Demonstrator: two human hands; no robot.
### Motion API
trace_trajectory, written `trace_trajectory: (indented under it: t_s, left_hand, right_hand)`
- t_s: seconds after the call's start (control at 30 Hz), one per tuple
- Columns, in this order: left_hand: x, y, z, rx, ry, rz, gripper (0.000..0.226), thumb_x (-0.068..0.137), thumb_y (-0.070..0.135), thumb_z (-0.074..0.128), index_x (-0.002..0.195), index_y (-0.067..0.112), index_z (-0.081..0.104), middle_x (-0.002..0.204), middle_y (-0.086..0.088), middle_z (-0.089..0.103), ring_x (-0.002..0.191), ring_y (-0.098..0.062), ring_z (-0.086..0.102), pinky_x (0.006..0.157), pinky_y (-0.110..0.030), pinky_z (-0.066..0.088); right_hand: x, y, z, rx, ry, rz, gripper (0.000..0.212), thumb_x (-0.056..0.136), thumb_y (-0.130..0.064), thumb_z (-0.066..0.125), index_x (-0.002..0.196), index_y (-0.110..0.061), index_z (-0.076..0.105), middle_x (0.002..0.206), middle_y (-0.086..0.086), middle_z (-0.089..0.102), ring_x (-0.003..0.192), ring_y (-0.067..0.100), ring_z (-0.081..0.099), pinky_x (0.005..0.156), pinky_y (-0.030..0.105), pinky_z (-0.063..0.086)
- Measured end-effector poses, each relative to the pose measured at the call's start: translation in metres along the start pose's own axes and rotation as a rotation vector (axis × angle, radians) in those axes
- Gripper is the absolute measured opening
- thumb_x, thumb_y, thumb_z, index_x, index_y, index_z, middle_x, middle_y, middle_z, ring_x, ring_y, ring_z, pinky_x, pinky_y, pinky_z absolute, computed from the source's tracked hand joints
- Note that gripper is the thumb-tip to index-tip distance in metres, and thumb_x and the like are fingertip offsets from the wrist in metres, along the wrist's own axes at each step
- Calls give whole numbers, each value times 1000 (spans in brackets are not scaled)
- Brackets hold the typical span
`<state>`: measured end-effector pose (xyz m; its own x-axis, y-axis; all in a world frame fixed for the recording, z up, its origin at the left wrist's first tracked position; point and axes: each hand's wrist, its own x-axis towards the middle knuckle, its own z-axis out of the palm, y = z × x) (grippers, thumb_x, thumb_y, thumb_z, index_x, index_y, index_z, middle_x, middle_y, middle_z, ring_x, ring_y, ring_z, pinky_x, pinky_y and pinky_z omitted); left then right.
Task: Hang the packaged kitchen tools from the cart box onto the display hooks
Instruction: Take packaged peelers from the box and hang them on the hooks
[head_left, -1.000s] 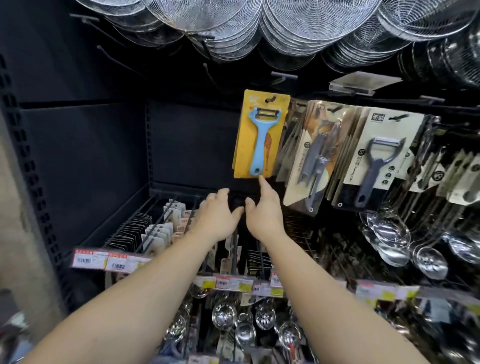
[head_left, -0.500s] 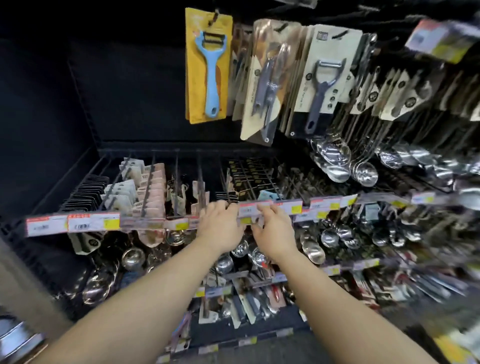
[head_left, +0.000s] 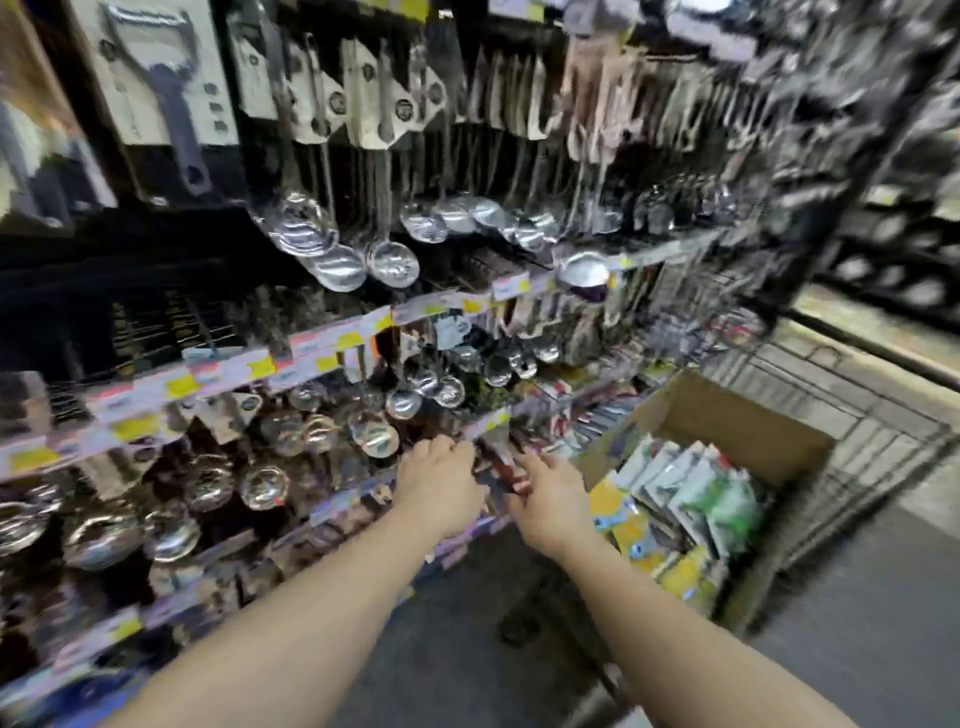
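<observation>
A cardboard box (head_left: 727, 415) stands in a wire cart at the lower right, filled with several packaged kitchen tools (head_left: 680, 499) in white, green and yellow packs. My left hand (head_left: 441, 483) and my right hand (head_left: 553, 499) hang side by side in front of the lower shelf rows, just left of the box. Both hold nothing, fingers relaxed. A grey peeler on a white card (head_left: 156, 78) hangs on a display hook at the upper left. The picture is blurred by motion.
Steel ladles (head_left: 337, 260) and spoons hang in rows across the rack, with yellow price tags (head_left: 260, 369) along the rails. The wire cart (head_left: 857, 441) stands right of the rack. Grey floor (head_left: 467, 649) lies below my arms.
My view has swung down and to the right, bringing the cart box into sight. Both hands dropped from below the hung yellow peeler card to the lower shelves near the box.
</observation>
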<state>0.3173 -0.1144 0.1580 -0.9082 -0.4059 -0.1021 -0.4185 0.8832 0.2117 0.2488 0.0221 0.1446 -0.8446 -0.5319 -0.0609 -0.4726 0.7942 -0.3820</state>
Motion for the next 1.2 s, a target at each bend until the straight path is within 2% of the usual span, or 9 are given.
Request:
trace_trajectory:
  t_s: [0.13,0.23,0.37,0.5,0.7,0.93,1.2]
  left_hand:
    - [18,93,28,10,-59,121,56,96,53,53,139,16,47,140,-12,49,133,-34,43,109,-44,37]
    - [27,153,46,13,-94,191,62,98,53,52,148,18,40,147,-10,44,139,-32,38,111,-43,33]
    - [34,210,67,30,-149,261,61,96,54,54,145,20,43,146,-10,45,139,-32,39,113,-43,32]
    - [41,244,84,58,-203,311,59,96,53,55,144,20,44,144,-11,47,136,-33,42,111,-44,35]
    - [61,258,110,79,-280,322,63,97,54,54,149,20,40,145,-11,47,137,-33,43,111,-44,37]
    - [114,246,139,55,-397,270,66,97,56,55,150,20,39,147,-11,45,138,-33,42,109,-42,39]
    - [202,228,186,9,-592,161,65,96,50,61,146,14,42,143,-15,47,131,-35,48,103,-43,47]
  right_hand:
    - [-15,95,-30,4,28,148,55,90,-34,64,142,-21,50,142,9,49,133,29,45,107,33,36]
    - [-30,156,-47,20,41,264,57,92,-34,62,146,-23,46,148,8,44,137,28,40,108,36,40]
    - [-48,217,-60,50,56,362,56,92,-33,63,145,-24,47,142,8,48,133,28,45,107,38,42]
    - [-61,255,-61,120,55,480,55,93,-35,62,144,-25,47,147,7,43,136,30,42,108,42,42]
    - [-59,285,-49,179,24,553,58,92,-31,64,146,-25,44,141,12,50,130,34,46,105,43,44]
    - [-22,299,-34,277,-10,586,58,94,-28,62,148,-21,41,144,10,50,130,30,50,103,37,45]
    - [43,320,-6,332,-122,654,61,98,-27,60,152,-18,34,153,7,43,139,27,43,109,37,40]
